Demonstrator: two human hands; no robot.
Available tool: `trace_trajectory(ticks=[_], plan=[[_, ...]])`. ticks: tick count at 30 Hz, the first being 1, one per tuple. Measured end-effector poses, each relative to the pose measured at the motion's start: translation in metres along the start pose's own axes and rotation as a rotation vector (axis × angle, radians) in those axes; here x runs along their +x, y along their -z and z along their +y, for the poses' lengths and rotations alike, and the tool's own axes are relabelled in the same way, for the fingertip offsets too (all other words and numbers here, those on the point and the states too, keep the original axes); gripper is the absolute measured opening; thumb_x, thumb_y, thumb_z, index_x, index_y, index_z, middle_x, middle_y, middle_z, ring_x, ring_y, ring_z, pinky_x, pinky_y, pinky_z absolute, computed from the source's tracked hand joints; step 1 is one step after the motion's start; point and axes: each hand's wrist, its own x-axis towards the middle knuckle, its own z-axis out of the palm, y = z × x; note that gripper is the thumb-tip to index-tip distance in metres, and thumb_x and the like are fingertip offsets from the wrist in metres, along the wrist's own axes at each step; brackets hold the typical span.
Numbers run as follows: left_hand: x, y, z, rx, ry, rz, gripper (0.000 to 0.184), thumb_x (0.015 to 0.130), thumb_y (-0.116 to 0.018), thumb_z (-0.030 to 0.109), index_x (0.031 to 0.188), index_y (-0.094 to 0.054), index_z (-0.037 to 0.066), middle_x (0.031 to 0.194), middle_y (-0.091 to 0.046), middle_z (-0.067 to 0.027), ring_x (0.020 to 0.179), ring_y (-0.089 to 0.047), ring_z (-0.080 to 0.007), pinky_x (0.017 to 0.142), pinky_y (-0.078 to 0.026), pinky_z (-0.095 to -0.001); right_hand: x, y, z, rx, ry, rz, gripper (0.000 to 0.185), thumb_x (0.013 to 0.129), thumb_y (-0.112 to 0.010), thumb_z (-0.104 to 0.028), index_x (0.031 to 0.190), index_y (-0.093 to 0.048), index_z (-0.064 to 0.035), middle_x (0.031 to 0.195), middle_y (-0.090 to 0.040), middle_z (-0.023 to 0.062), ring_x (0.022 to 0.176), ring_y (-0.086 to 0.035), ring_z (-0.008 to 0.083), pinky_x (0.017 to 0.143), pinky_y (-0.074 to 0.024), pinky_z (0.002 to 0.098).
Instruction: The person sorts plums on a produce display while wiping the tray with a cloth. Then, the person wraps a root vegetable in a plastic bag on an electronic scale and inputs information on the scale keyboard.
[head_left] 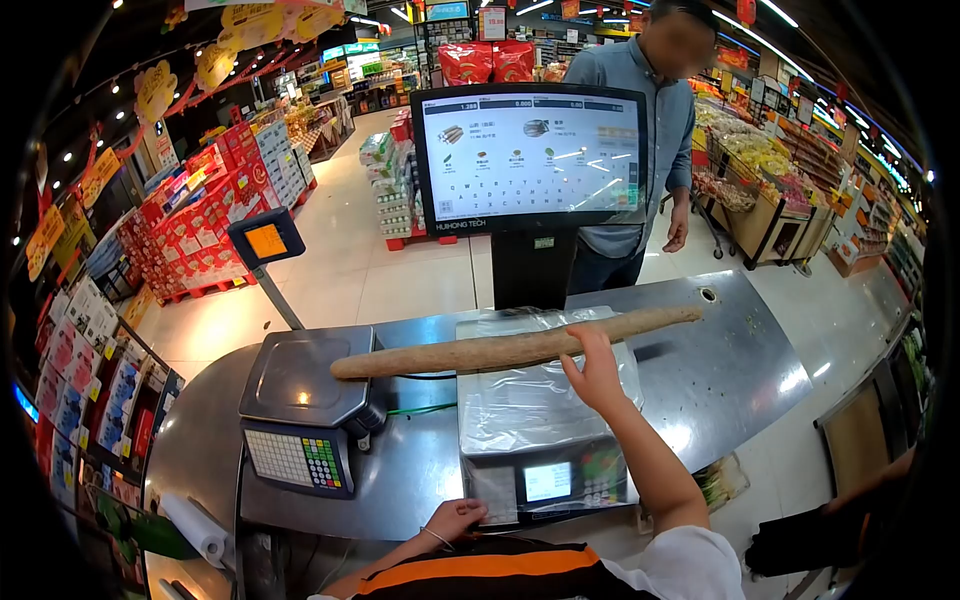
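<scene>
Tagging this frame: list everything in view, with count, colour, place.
Long root: 1, tan, over both scales
Plastic-covered scale: 1, silver, counter centre
Bare-pan scale: 1, grey, counter left
Pole display: 1, dark, behind bare-pan scale
Monitor: 1, black, beyond scales
Counter: 1, silver, beneath scales
Roll: 1, white, lower left
Cartons: many, mostly red, left floor
Display stands: several, mixed, right background
Person: 1, blue shirt, behind monitor
Right sleeve: 1, white, bottom
Left hand: 1, bare, covered scale's near-left corner
Right hand: 1, bare, fingers on root

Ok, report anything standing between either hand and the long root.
Nothing visible separates the right hand from the long root it touches. Between the left hand and the long root lies the plastic-covered scale.
</scene>
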Motion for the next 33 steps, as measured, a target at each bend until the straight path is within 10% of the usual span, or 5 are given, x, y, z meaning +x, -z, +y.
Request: trace_trajectory(ticks=[18, 33], plan=[[0.000, 0.006, -0.006, 0.088, -0.109, -0.082, 0.026, 0.093, -0.056, 0.022, 0.100, -0.065, -0.001, 0.076, -0.061, -0.0037, 0.065, -0.058, -0.0108, 0.058, -0.051, -0.0237, -0.051, 0.007, 0.011, 0.030, -0.149, -0.007, 0.039, 0.077, -0.066, -0.012, 0.114, -0.057, -0.0008, 0.111, -0.060, 0.0168, 0.108, -0.052, 0.0347, 0.094, -0.0415, 0.0410], [-0.010, -0.001, 0.001, -0.110, -0.096, -0.087, 0.027, 0.094, -0.057, 0.026, 0.088, -0.060, 0.000, 0.075, -0.062, -0.0054, 0.080, -0.063, -0.0143, 0.072, -0.050, -0.0260, -0.083, 0.021, 0.005, 0.035, -0.276, -0.006, 0.035, 0.080, -0.065, -0.011, 0.113, -0.059, -0.0011, 0.113, -0.061, 0.0173, 0.109, -0.056, 0.0328, 0.095, -0.0427, 0.0383]])
